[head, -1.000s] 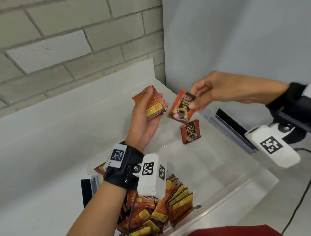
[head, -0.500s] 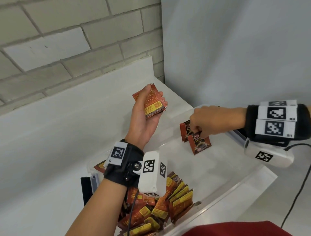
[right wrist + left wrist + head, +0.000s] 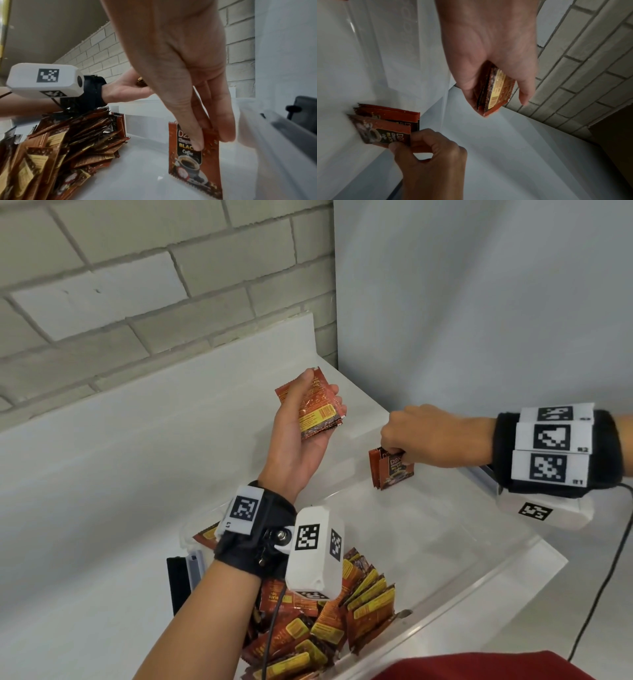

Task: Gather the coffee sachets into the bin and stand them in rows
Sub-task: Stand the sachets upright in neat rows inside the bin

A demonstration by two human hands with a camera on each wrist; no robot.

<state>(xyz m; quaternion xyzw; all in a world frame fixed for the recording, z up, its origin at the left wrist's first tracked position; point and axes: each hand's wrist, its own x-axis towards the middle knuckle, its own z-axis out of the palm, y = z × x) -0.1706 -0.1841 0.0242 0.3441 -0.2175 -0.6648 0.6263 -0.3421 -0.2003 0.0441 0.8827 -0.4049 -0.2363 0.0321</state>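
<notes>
Right hand [image 3: 424, 436] pinches upright sachet [image 3: 193, 159] against far-right bin wall [image 3: 248, 135], row starting there; left hand [image 3: 301, 436] grips spare sachet stack [image 3: 317, 405] just left, nearer the loose pile [image 3: 329, 631]

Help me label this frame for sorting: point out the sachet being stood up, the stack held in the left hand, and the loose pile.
sachet being stood up [image 3: 192, 161], right wrist view, printed front face.
stack in the left hand [image 3: 317, 414], head view, back face by the yellow label.
loose pile [image 3: 342, 625], head view, middle of the heap.
</notes>
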